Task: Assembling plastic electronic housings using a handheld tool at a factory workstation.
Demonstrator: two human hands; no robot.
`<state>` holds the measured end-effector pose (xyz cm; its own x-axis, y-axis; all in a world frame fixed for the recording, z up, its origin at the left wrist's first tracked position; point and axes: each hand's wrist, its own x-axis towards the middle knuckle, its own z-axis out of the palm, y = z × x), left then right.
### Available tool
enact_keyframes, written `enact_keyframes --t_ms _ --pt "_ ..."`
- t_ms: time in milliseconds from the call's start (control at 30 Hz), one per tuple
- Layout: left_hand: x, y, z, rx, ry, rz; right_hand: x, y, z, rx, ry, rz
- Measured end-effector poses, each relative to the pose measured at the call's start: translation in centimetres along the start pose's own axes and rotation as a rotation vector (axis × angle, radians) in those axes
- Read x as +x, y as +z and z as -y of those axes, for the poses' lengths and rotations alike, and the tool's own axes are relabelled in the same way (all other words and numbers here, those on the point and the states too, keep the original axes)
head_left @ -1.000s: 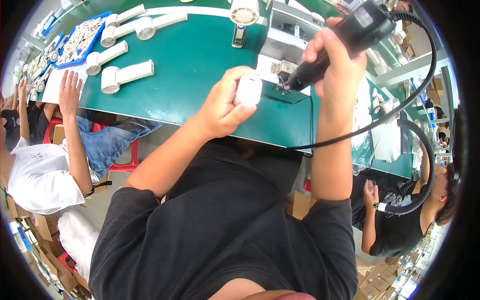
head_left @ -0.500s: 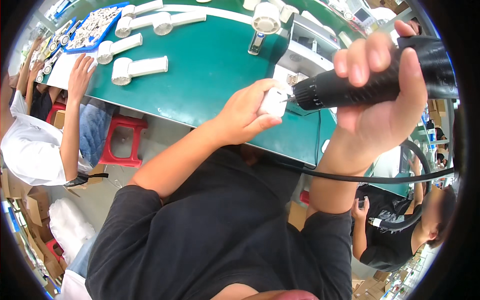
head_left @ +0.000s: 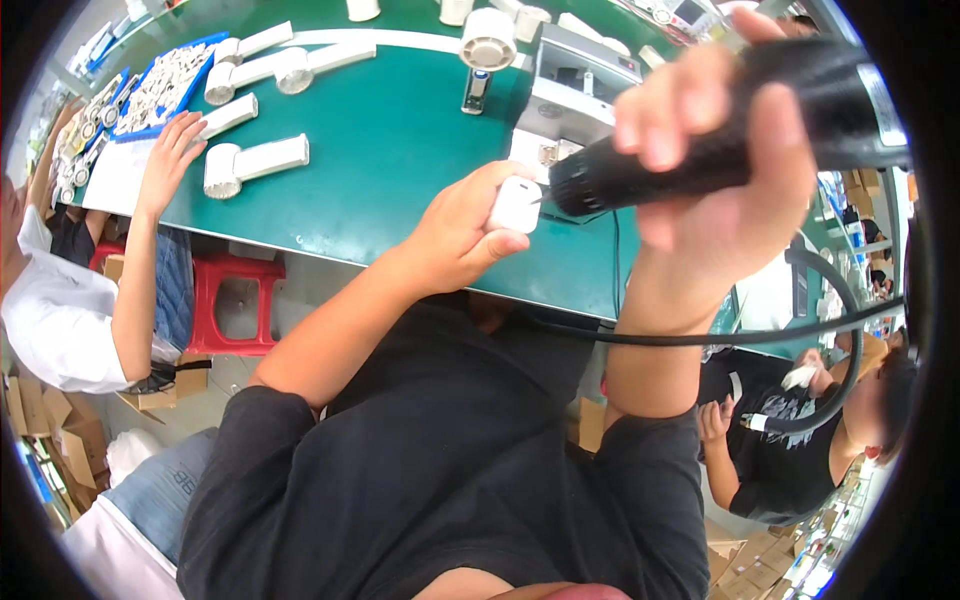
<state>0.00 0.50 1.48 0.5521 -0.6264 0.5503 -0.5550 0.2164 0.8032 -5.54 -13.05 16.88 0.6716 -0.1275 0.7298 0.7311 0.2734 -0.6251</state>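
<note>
I am seeing the green table (head_left: pixel 380 150) stretching from far left toward the right. At the left, a co-worker in white (head_left: pixel 60 310) is extending an arm over its near edge; at the right, a co-worker in black (head_left: pixel 780 470) is sitting lower in view. A red stool (head_left: pixel 235 268) is standing on the near side, beside the left one. On the far right part of the table, a grey machine (head_left: pixel 560 115) is sitting. A blue tray (head_left: pixel 143 133) is lying far left, heaped with small pale parts. The black driver (head_left: pixel 705 165) is pointing left, its cable (head_left: pixel 750 335) passing across my wearer's right forearm. The right hand (head_left: pixel 735 230) is clamping that driver, fingers on the far side and thumb opposite. The left hand (head_left: pixel 460 225) is closing on a small white piece, thumb nearer and fingers farther. White handle-shaped parts (head_left: pixel 260 160) are lying at the left, and a round-headed white part (head_left: pixel 488 40) is standing just left of the machine. The small white piece (head_left: pixel 516 207) is showing above the near edge of the table, between left hand and driver. The thin bit (head_left: pixel 543 199) is meeting its right edge in view; I am not managing to tell whether they are touching.
</note>
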Motion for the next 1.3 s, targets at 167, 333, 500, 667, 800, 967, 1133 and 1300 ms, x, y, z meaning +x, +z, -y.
enact_keyframes --t_ms 167,333,500,667,800,967,1133,1300 --pt "-0.8 0.0 1.5 -0.13 -0.005 -0.047 -0.6 -5.3 -2.2 -0.4 -0.02 -0.295" --pt "-1.0 0.2 1.9 -0.162 0.016 -0.074 -1.9 -6.5 -4.8 -0.3 0.044 -0.383" --pt "-0.9 0.3 1.3 -0.197 -0.011 -0.089 -2.1 -5.7 -4.1 -0.264 0.148 -0.288" --pt "-0.9 0.1 1.5 -0.086 -0.026 -0.041 -1.4 -2.8 -0.3 -0.044 0.051 -0.155" --pt "-0.6 0.5 1.3 -0.083 -0.018 -0.016 -1.0 -1.4 1.4 0.077 0.063 -0.1" --pt "-0.3 0.2 0.7 -0.028 -0.015 0.006 -0.9 -0.3 0.9 0.09 0.09 -0.078" --pt "-0.1 0.6 0.7 0.043 -0.005 -0.004 -1.0 0.3 1.5 0.051 0.119 -0.147" --pt "0.1 0.7 1.0 0.071 0.058 -0.053 -1.2 0.6 1.1 0.058 0.129 -0.164"
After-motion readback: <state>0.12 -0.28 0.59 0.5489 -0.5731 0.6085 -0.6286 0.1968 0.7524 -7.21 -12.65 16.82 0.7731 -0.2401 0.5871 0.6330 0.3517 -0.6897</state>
